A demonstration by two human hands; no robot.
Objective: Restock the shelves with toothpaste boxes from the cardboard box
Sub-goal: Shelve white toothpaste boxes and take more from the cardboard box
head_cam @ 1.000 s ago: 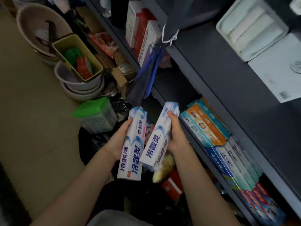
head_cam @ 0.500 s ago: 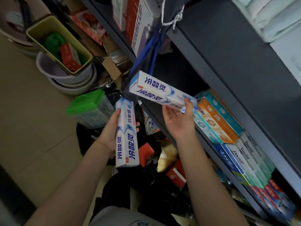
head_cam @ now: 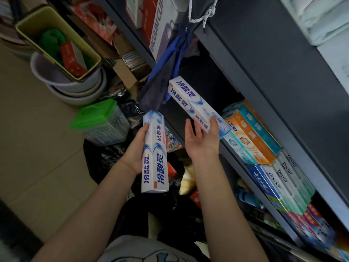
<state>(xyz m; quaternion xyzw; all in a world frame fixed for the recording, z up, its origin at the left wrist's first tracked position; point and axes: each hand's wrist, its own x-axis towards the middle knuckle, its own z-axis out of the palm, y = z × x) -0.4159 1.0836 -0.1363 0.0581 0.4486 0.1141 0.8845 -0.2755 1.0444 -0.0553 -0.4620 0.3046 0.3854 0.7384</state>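
Bare forearms, grey printed shirt

Glossy printed card toothpaste boxes, matt dark-painted shelf, limp blue cloth, smooth plastic basins.
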